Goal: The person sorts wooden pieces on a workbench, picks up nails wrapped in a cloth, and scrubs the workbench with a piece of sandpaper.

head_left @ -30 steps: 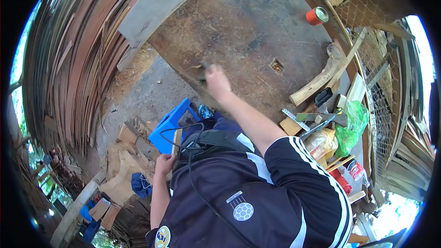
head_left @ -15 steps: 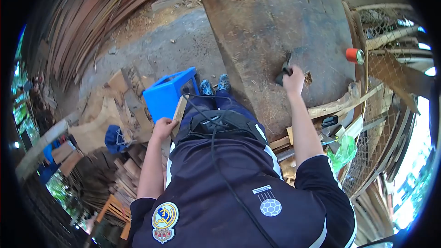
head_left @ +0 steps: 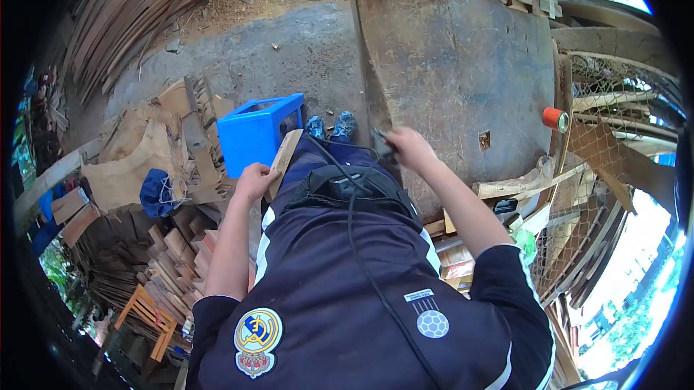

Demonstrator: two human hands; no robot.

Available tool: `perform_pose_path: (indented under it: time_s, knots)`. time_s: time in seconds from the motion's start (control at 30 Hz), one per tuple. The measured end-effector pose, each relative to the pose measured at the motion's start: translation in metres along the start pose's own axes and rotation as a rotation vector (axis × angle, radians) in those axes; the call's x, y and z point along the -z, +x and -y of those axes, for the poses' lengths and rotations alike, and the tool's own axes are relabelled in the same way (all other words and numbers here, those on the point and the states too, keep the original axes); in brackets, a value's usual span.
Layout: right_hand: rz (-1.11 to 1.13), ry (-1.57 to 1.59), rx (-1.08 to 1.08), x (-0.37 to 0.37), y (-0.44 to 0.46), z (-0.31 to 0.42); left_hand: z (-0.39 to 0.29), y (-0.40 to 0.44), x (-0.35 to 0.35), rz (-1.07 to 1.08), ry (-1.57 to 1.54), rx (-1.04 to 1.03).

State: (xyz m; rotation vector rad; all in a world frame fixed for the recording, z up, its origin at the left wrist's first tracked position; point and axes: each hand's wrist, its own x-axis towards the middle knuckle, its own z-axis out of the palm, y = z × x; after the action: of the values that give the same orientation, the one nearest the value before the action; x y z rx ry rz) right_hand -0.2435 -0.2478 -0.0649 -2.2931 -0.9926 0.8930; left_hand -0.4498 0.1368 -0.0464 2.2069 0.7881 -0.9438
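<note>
My left hand [head_left: 254, 182] is closed around the edge of a pale wooden board [head_left: 290, 155], held slanted beside my left thigh. In my closed right hand [head_left: 410, 148] is a small dark hand tool [head_left: 383, 138] with a greyish end; its exact kind is unclear. That hand hovers near the left edge of a large worn worktable [head_left: 448, 65], in front of my legs. Tool and board are apart. A black cable [head_left: 352, 224] runs down my shirt to a dark pouch [head_left: 347, 186] at my waist.
A blue plastic stool [head_left: 249, 144] stands left of my feet. A red can [head_left: 555, 120] is at the table's right edge, by wire netting [head_left: 600, 151]. Wood scraps [head_left: 130, 166], a blue cloth item [head_left: 155, 193] and an orange chair [head_left: 148, 314] are at left.
My right hand has moved left with the dark tool, from over the table toward my body and the board. The left hand still holds the board. The view has shifted slightly.
</note>
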Motion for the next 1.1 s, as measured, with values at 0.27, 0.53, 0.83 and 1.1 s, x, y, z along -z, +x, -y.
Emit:
perform_pose_path:
  time_s: [0.27,0.53,0.83,1.1]
  knots:
    - [0.226,-0.351,0.338,-0.058,-0.011,-0.040,0.006,0.005,-0.005,0.033,-0.097,0.062]
    - [-0.078,-0.493,0.334,0.004,0.143,-0.025,0.034,-0.009,-0.017,-0.054,-0.223,0.149]
    - [0.319,-0.413,0.466,-0.025,0.055,0.005,0.031,-0.002,-0.019,0.000,-0.312,0.175]
    - [-0.480,-0.271,-0.088,0.012,0.048,-0.049,0.039,0.006,-0.020,0.003,-0.294,0.122]
